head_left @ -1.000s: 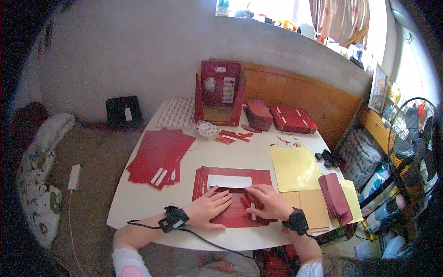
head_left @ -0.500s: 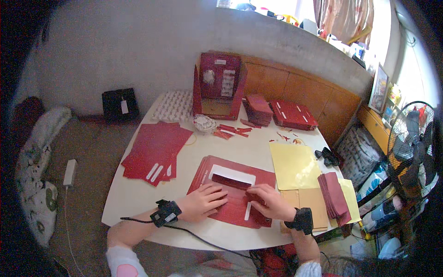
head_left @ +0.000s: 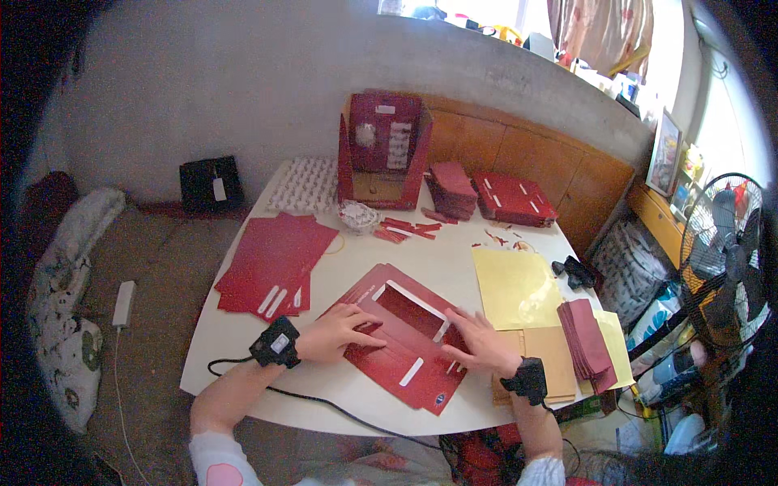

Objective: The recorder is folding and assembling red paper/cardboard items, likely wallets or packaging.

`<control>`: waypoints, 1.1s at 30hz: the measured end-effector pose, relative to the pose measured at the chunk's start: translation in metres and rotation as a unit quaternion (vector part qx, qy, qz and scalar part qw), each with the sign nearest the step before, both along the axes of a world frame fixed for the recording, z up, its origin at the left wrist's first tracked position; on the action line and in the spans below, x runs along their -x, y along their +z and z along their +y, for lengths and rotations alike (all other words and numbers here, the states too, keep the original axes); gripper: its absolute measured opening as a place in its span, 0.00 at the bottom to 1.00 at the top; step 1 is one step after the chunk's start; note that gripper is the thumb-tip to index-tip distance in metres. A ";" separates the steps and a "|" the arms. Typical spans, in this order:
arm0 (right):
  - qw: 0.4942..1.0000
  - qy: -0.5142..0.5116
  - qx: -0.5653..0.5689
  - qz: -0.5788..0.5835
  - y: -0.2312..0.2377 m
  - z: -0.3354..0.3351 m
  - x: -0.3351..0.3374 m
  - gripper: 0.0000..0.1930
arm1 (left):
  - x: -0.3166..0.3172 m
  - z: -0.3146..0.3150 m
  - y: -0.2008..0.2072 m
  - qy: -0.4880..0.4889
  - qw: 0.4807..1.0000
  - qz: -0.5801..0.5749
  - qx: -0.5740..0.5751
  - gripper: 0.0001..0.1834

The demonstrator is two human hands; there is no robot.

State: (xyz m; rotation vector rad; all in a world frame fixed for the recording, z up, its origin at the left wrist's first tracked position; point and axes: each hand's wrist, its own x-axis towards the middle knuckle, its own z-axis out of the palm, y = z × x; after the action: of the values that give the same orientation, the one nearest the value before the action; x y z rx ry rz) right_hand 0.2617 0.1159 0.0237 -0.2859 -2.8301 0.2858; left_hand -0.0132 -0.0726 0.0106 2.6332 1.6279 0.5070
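Observation:
A small stack of dark red printed card sheets lies turned at an angle on the white table in front of me. Near its upper part is a long dark red rectangle with white strips along its ends; whether it is a flap or an opening I cannot tell. My left hand rests at the stack's left side, thumb and fingers apart, with a small dark edge by the fingertips. On the right side my right hand lies with spread fingers against the sheets. Each wrist wears a black strapped device.
More red sheets fan out at left. Yellow paper, tan card and dark red strips lie at right. Behind stand a red open box, stacked red pieces and red scraps. A fan stands far right.
The red sheets have been turned clockwise, their lower corner now pointing toward me. Less white shows around the dark rectangle. My left hand has shifted left; its fingers are more apart.

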 end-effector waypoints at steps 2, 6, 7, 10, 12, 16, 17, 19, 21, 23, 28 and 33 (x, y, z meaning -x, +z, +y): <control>1.000 -0.003 0.007 0.006 -0.001 -0.002 -0.003 0.33 | -0.001 0.002 0.000 0.026 0.997 0.048 -0.054 0.29; 0.989 -0.037 0.098 -0.106 0.039 -0.023 -0.003 0.30 | -0.012 -0.004 -0.004 0.138 0.978 0.091 -0.125 0.23; 0.989 -0.034 0.096 -0.105 0.038 -0.021 -0.003 0.30 | -0.015 -0.004 -0.004 0.141 0.978 0.092 -0.127 0.23; 0.952 0.180 0.241 -0.062 0.025 -0.021 -0.004 0.22 | -0.023 -0.003 -0.007 0.219 0.964 0.111 -0.103 0.34; 0.930 0.204 0.302 -0.057 0.027 -0.030 -0.004 0.20 | -0.024 -0.003 -0.007 0.204 0.966 0.116 -0.111 0.35; 0.947 0.137 0.289 0.028 0.015 -0.021 -0.001 0.15 | -0.025 -0.005 -0.007 0.181 0.972 0.121 -0.093 0.37; 0.974 0.062 0.210 0.067 0.011 -0.017 0.000 0.15 | -0.024 -0.005 -0.009 0.180 0.972 0.121 -0.091 0.37; 0.985 0.052 0.107 0.126 0.011 -0.012 0.005 0.17 | -0.019 0.001 -0.011 0.114 0.991 0.047 -0.055 0.34; 0.982 0.019 -0.053 0.178 0.004 -0.009 0.008 0.21 | -0.014 0.004 -0.009 0.080 0.996 0.008 -0.028 0.33; 0.991 0.011 -0.016 0.132 -0.002 -0.006 0.005 0.23 | -0.012 0.007 -0.011 0.046 0.998 -0.032 -0.003 0.33; 0.998 -0.042 0.048 0.015 0.018 -0.022 0.006 0.25 | -0.007 0.008 -0.020 0.048 0.996 0.030 -0.069 0.34; 0.997 -0.028 0.064 -0.019 0.024 -0.027 0.000 0.17 | -0.004 0.009 -0.019 0.209 0.964 0.070 -0.148 0.28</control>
State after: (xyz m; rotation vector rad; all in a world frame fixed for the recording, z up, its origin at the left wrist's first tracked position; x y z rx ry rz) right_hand 0.2620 0.0884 0.0476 -0.4026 -2.8400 0.4561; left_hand -0.0088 -0.0632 -0.0083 2.5616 2.3448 0.6273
